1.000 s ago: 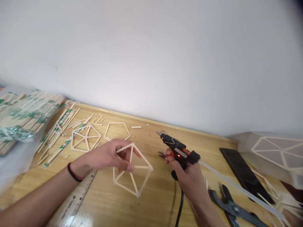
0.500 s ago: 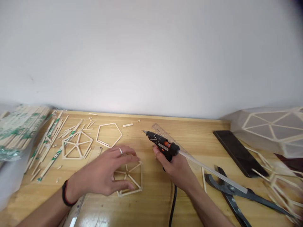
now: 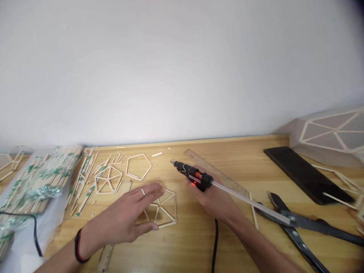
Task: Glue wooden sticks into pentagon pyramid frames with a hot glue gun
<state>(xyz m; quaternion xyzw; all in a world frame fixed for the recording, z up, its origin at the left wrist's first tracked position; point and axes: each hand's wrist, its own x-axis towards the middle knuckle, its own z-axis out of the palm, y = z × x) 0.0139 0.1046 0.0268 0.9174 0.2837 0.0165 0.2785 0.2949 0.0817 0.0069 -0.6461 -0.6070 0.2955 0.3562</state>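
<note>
A black glue gun (image 3: 193, 175) is gripped by my right hand (image 3: 214, 197), its nozzle pointing to the upper left and a long clear glue stick (image 3: 250, 203) sticking out of its back. An orange light glows on it. My left hand (image 3: 127, 214), wearing a ring, is spread with thumb and fingers apart over the left side of a small wooden stick frame with spokes (image 3: 170, 209). The hand hides part of that frame. Further left lie a spoked frame (image 3: 108, 179) and a plain pentagon outline (image 3: 138, 167).
Packed sticks (image 3: 54, 174) lie at the left, loose sticks (image 3: 85, 182) beside them. A ruler (image 3: 216, 170) lies behind the glue gun. To the right are a black phone (image 3: 307, 174), large metal cutters (image 3: 295, 227) and a covered stick structure (image 3: 332, 132). A black cable (image 3: 215, 246) runs toward me.
The camera view has turned left, showing more of the packed sticks. My left hand remains over the spoked frame, and my right hand still holds the glue gun.
</note>
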